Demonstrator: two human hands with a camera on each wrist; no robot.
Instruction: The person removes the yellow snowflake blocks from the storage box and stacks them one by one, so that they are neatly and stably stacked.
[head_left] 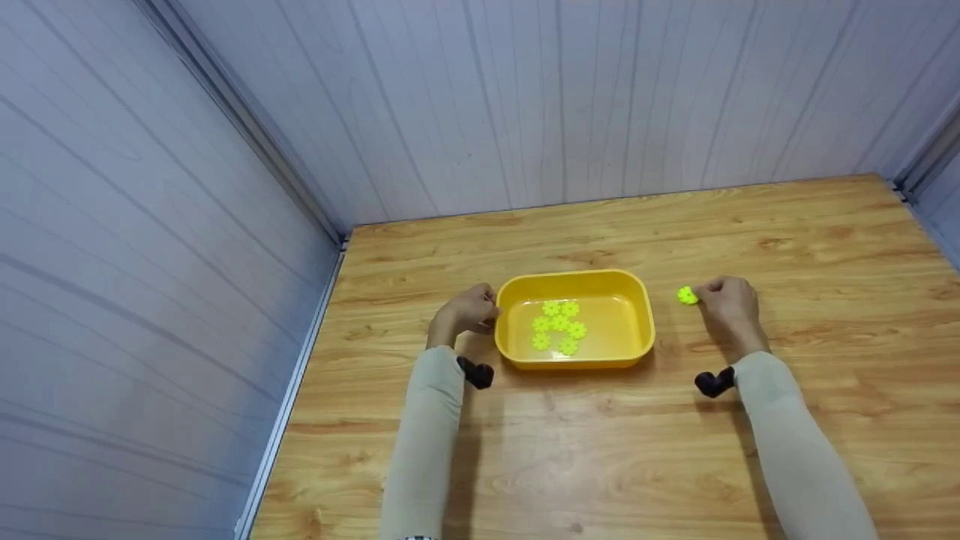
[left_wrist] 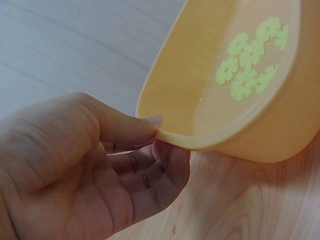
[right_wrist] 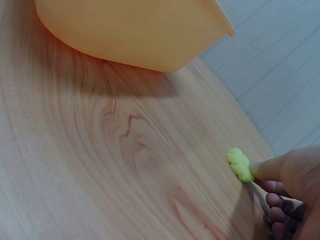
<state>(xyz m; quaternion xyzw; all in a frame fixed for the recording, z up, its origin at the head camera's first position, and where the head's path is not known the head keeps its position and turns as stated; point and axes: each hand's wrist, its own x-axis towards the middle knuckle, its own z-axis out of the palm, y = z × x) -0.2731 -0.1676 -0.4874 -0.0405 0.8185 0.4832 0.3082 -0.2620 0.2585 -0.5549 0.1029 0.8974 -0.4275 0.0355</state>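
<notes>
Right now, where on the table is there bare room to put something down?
The wooden table is bare behind the yellow tub, up to the wall, and across the near strip between the two sleeves. It is crowded around the tub: the left hand pinches its rim, and the right hand holds a green flower piece beside it.

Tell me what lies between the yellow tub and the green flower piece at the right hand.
Only bare wooden table separates the tub from the piece that the right hand pinches; head view shows it.
</notes>
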